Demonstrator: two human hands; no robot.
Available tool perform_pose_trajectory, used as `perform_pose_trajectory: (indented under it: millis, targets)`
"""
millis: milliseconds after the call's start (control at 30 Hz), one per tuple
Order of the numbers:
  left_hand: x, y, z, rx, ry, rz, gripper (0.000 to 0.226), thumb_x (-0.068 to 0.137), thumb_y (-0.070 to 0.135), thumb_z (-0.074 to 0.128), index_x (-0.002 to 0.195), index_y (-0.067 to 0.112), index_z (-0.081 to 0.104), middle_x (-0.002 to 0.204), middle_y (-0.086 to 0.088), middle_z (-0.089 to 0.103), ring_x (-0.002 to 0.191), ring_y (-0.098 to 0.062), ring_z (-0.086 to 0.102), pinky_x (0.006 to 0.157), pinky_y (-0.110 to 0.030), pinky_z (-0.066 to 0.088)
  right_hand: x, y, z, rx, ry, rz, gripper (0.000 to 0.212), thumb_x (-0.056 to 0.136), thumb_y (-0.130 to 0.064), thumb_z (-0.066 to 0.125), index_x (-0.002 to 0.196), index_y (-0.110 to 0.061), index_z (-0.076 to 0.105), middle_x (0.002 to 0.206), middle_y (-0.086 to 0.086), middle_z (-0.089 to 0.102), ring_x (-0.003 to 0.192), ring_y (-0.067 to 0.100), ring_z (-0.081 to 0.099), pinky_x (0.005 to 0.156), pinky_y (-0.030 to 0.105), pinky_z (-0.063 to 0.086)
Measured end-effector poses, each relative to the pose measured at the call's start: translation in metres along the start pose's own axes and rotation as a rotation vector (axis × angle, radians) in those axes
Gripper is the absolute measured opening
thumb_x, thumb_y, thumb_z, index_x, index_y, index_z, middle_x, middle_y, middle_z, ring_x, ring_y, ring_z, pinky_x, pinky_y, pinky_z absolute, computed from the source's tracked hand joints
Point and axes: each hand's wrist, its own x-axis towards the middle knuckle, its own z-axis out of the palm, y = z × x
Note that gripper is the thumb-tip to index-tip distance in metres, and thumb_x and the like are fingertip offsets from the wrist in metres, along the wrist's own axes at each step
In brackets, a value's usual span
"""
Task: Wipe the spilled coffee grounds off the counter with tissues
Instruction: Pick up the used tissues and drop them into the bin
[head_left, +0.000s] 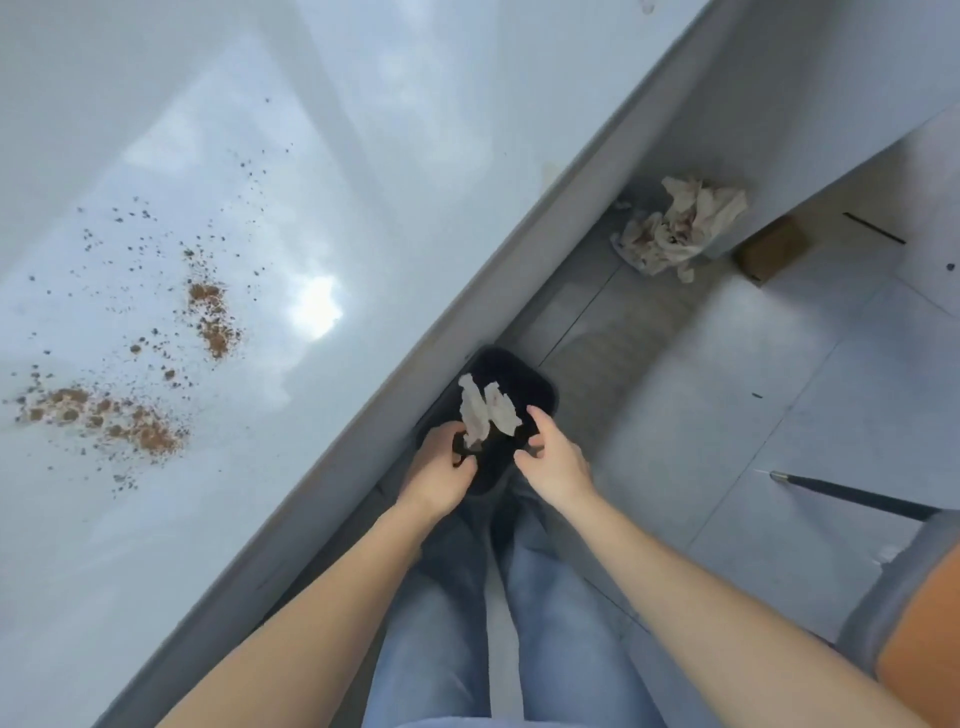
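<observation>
Brown coffee grounds (130, 415) lie scattered on the glossy white counter (363, 156) at the left, with a second patch (213, 317) further in. Below the counter's edge stands a black bin (524, 384) on the floor. Over the bin hangs a crumpled white tissue (485, 410). My left hand (441, 467) pinches the tissue's lower end between thumb and fingers. My right hand (550, 457) is just right of the tissue, with its fingers apart and nothing in it.
A heap of stained, crumpled tissues (675, 228) lies on the tiled floor by the counter's base, next to a small cardboard box (774, 249). A chair with an orange seat (924, 639) and a dark leg (852, 493) stands at the right. My legs in jeans (550, 623) are below.
</observation>
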Motion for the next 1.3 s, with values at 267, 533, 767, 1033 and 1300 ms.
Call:
perform_pose_trajectory:
  millis: [267, 533, 767, 1033, 1300]
  targets:
    - [-0.002, -0.007, 0.013, 0.131, -0.086, 0.059, 0.062, 0.098, 0.032, 0.040, 0.151, 0.022, 0.008, 0.161, -0.001, 0.007, 0.147, -0.016, 0.009, 0.117, -0.034, 0.016, -0.007, 0.012, 0.016, -0.017, 0.101, -0.026, 0.059, 0.093, -0.025, 0.050, 0.147, -0.022, 0.029, 0.157, 0.001, 0.023, 0.141, 0.025, 0.025, 0.113, 0.045, 0.028]
    - [-0.045, 0.079, -0.004, 0.476, 0.013, 0.447, 0.066, 0.097, 0.043, 0.036, 0.151, 0.024, 0.002, 0.161, 0.002, -0.006, 0.147, -0.019, -0.008, 0.119, -0.042, -0.002, -0.027, -0.013, -0.043, -0.119, 0.369, -0.251, 0.058, 0.095, -0.025, 0.050, 0.148, -0.023, 0.027, 0.161, -0.002, 0.010, 0.147, 0.020, 0.009, 0.117, 0.047, 0.014]
    - [-0.093, 0.189, -0.058, 0.333, 0.170, 0.698, 0.062, 0.099, 0.047, 0.028, 0.150, 0.032, -0.004, 0.156, 0.015, -0.017, 0.143, -0.006, -0.022, 0.117, -0.034, -0.011, -0.068, -0.076, -0.138, 0.065, 0.588, -0.610, 0.058, 0.089, -0.004, 0.052, 0.141, -0.021, 0.035, 0.153, -0.006, 0.033, 0.127, -0.010, 0.036, 0.117, 0.042, 0.021]
    - [-0.159, 0.226, -0.182, 0.333, 0.618, 0.746, 0.062, 0.098, 0.049, 0.026, 0.147, 0.038, -0.010, 0.152, 0.021, -0.024, 0.140, -0.003, -0.027, 0.116, -0.034, -0.014, -0.118, -0.213, -0.194, -0.145, 0.632, -0.945, 0.053, 0.091, -0.013, 0.048, 0.139, -0.029, 0.031, 0.149, -0.006, 0.040, 0.134, 0.008, 0.040, 0.119, 0.042, -0.002]
    - [-0.239, 0.159, -0.294, 0.321, 0.989, 0.631, 0.060, 0.096, 0.055, 0.024, 0.142, 0.047, -0.014, 0.153, 0.024, -0.020, 0.138, 0.003, -0.029, 0.114, -0.033, -0.017, -0.190, -0.352, -0.130, -0.360, 0.476, -1.294, 0.056, 0.096, -0.033, 0.045, 0.148, -0.028, 0.025, 0.159, -0.009, 0.019, 0.147, 0.006, 0.005, 0.117, 0.046, -0.001]
